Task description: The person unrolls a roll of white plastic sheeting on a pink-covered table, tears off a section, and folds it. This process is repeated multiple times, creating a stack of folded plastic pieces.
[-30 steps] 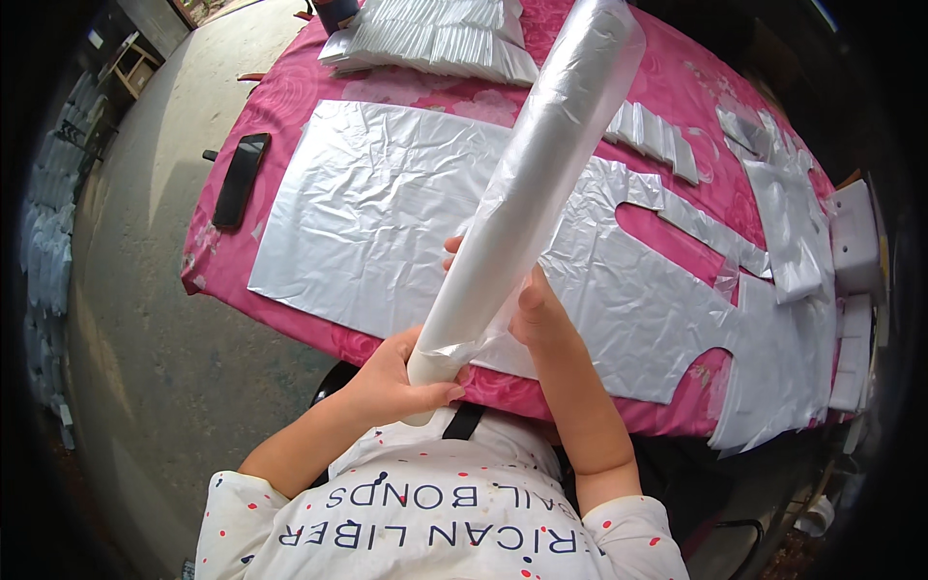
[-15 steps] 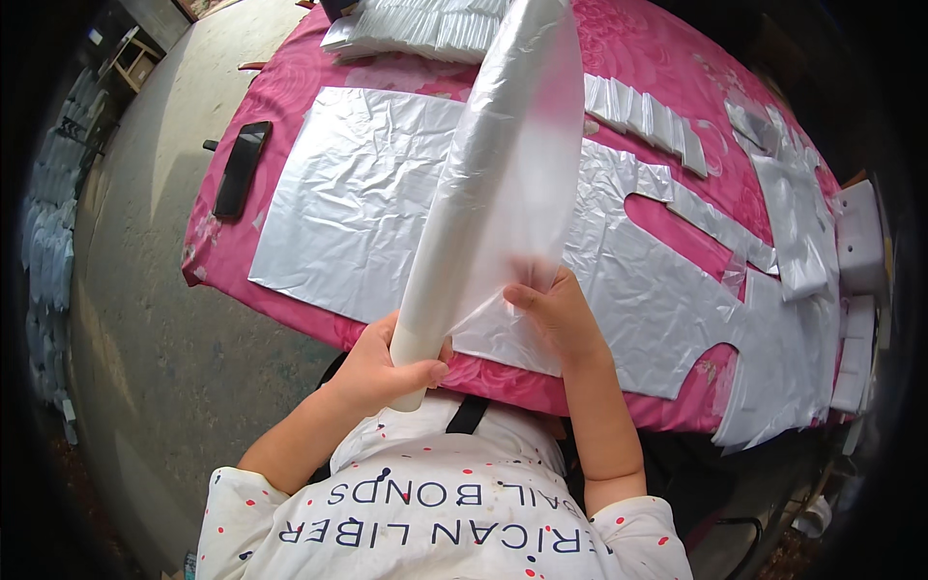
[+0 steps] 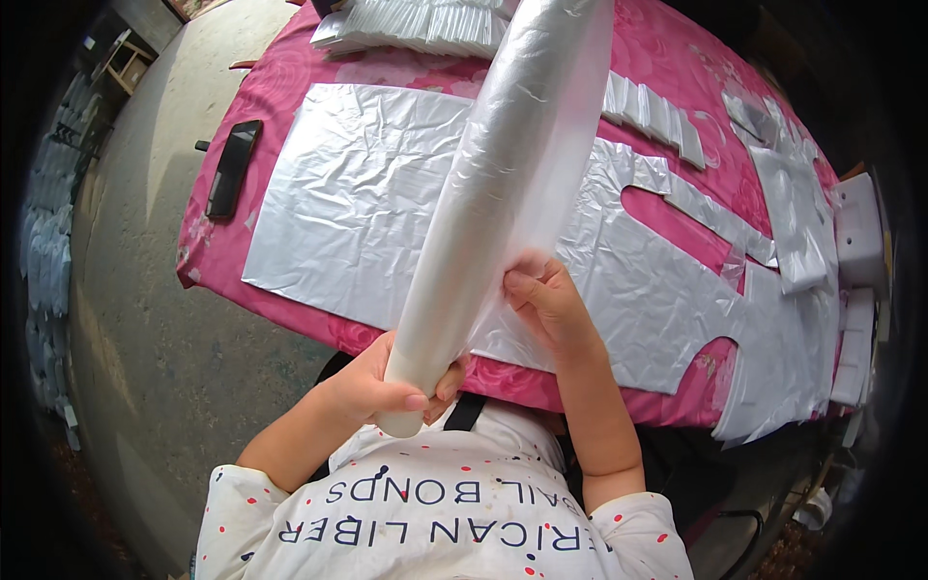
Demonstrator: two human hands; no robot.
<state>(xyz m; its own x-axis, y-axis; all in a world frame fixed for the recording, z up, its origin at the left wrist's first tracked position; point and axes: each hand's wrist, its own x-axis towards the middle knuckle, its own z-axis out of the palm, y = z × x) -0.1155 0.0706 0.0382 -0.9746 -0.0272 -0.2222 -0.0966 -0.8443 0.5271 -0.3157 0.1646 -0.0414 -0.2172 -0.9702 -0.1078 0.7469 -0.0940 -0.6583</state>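
Roll: the film roll (image 3: 493, 184) is slanting up and away from the body, held above the worktop (image 3: 280, 82); its far end is running out of view at the top.
Left hand: the left hand (image 3: 404, 389) is gripping the roll's near end, thumb lying across the top, fingers wrapping round the far side.
Right hand: the right hand (image 3: 543, 295) is pinching the loose film (image 3: 577, 145) by its edge, thumb against fingers, just right of the roll; fingertips are partly blurring behind the film.
Loose film: clear, hanging off the roll's right side.
Under the roll: a big silvery-white plastic sheet (image 3: 358, 193) is lying flat, wrinkled, two rounded cutouts showing at its right end.
Worktop cover: a pink flowered cloth (image 3: 300, 126) is showing around the sheet.
Left edge: a black phone (image 3: 233, 172) is lying near the sheet.
Far side: a stack of folded bags (image 3: 416, 27) is sitting at the far edge; a smaller row of folded bags (image 3: 652, 116) is lying right of the roll.
Right end: loose bags (image 3: 788, 222) are overlapping, white boxes (image 3: 858, 227) standing just beside.
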